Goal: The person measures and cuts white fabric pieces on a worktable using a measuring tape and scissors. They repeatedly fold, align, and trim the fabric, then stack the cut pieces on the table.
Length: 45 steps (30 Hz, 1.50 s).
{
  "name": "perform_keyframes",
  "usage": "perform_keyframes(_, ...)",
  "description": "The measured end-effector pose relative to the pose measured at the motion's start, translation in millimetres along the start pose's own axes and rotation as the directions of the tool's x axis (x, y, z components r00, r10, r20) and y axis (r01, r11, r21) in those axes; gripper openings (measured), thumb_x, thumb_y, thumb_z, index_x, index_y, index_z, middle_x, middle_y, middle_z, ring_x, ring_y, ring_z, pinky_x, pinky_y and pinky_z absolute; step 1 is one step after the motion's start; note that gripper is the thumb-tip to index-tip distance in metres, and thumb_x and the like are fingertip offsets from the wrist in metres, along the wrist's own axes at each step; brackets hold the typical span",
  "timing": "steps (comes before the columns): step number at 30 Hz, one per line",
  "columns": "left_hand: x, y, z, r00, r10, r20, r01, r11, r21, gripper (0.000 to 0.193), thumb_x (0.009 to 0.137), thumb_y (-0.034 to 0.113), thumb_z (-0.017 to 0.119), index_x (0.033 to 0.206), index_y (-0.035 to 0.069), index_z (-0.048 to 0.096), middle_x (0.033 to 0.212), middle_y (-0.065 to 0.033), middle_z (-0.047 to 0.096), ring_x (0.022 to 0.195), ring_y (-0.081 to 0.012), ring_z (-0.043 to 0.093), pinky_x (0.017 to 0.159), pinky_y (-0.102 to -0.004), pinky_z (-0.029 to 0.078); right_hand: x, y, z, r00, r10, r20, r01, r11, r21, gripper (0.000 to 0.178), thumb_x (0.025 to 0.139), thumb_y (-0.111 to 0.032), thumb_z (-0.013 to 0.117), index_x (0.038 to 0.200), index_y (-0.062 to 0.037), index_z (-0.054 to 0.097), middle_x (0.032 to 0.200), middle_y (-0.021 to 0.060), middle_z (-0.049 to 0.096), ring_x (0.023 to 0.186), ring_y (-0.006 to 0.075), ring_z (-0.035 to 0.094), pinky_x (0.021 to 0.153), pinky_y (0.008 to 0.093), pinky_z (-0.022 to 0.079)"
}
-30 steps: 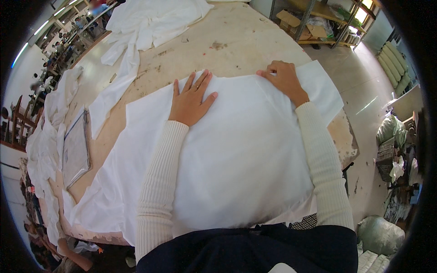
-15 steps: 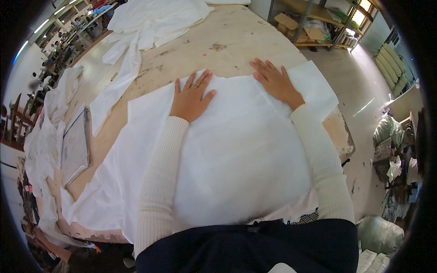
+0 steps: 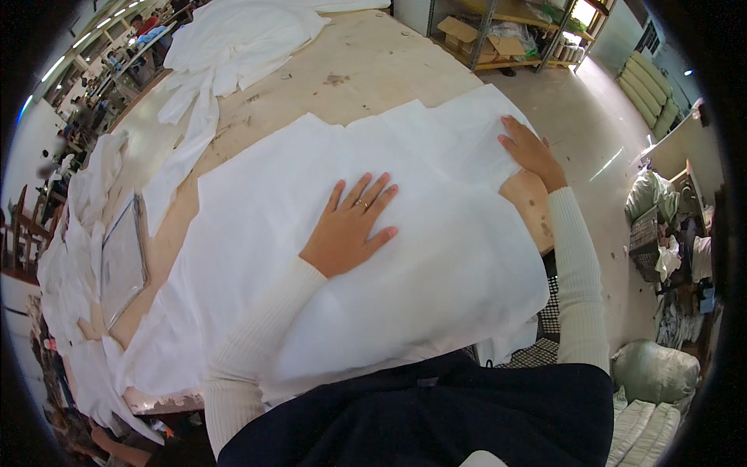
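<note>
A large piece of white fabric [image 3: 257, 202] lies spread over the work table, its near edge hanging against my front. My left hand [image 3: 350, 229] rests palm down on the middle of it, fingers spread, with a ring on one finger. At the fabric's right end, my right hand [image 3: 533, 156] lies over the edge, with thumb and forefinger apart on the cloth; its other fingers are partly hidden. Soft folds run through the fabric between the two hands.
More white fabric [image 3: 241, 47] is heaped at the table's [image 3: 366, 54] far end, with strips down the left side. A flat clear plastic packet [image 3: 123, 261] lies there. Right of the table stand metal shelves with a cardboard box [image 3: 459, 33], and stuffed bags [image 3: 655, 372].
My left hand has come nearer and right, to the fabric's middle. My right hand has moved right to its end. The right part of the fabric has shifted, uncovering some table beside it.
</note>
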<state>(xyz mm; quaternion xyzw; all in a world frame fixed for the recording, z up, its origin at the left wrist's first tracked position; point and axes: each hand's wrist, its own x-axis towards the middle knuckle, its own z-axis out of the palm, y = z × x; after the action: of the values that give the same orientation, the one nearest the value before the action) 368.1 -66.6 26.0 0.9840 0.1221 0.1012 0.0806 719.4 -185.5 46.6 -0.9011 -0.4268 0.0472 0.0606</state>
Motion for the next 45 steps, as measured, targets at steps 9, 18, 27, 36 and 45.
perform_keyframes(9, -151, 16, -37, 0.877, -0.474, 0.073, 0.466, 0.878, 0.11, 0.056, 0.088, 0.023, 0.054, 0.14, 0.02, 0.034, 0.149, -0.0097, 0.023, 0.137, -0.0331, 0.021, 0.108, -0.0551, 0.015, -116, -47, 16, 0.897, -0.436, 0.067, 0.438, 0.899, -0.004, 0.058, 0.09, -0.045, 0.046, 0.141, -0.0234, 0.03, 0.15, 0.006, 0.022, 0.137, 0.0298, 0.022, 0.108, 0.0562, 0.012)
perform_keyframes(18, -179, -53, -91, 0.784, -0.43, -0.448, 0.503, 0.863, 0.052, 0.035, 0.092, 0.025, 0.05, 0.121, 0.006, 0.054, 0.127, -0.0192, 0.05, 0.115, -0.0349, 0.048, 0.097, -0.0399, 0.036, -61, -153, -11, 0.642, -0.725, -0.249, 0.764, 0.575, 0.294, 0.036, 0.09, -0.026, 0.052, 0.122, -0.009, 0.053, 0.126, 0.0115, 0.052, 0.115, 0.0282, 0.049, 0.099, 0.0393, 0.035)
perform_keyframes(27, -118, -143, -75, 0.548, -0.748, -0.375, 0.769, 0.626, -0.124, 0.035, 0.092, 0.033, 0.042, 0.098, 0.008, 0.064, 0.101, -0.0136, 0.064, 0.102, -0.0326, 0.055, 0.088, -0.0522, 0.035, 43, -225, -8, 0.893, -0.449, -0.024, 0.432, 0.841, 0.325, 0.045, 0.092, -0.04, 0.044, 0.1, 0.0, 0.064, 0.111, 0.0186, 0.06, 0.109, 0.032, 0.053, 0.092, 0.041, 0.039)
perform_keyframes(36, -76, -190, -35, 0.448, -0.745, -0.494, 0.81, 0.572, -0.127, 0.028, 0.092, 0.033, 0.044, 0.092, 0.007, 0.057, 0.085, -0.0165, 0.064, 0.08, -0.0365, 0.06, 0.069, -0.0481, 0.045, 76, -284, 73, 0.879, -0.384, -0.281, 0.418, 0.906, 0.069, 0.039, 0.094, -0.036, 0.039, 0.113, -0.0067, 0.057, 0.105, 0.0144, 0.062, 0.102, 0.0301, 0.056, 0.087, 0.0525, 0.037)
perform_keyframes(45, -76, -194, -41, 0.422, -0.748, -0.512, 0.827, 0.549, -0.12, 0.029, 0.094, 0.035, 0.043, 0.088, 0.008, 0.052, 0.076, -0.013, 0.063, 0.071, -0.0329, 0.06, 0.062, -0.0439, 0.044, 106, -262, 39, 0.967, -0.206, -0.149, 0.253, 0.849, 0.463, 0.041, 0.093, -0.04, 0.043, 0.088, -0.007, 0.067, 0.086, 0.0134, 0.067, 0.09, 0.0309, 0.061, 0.08, 0.0454, 0.041)
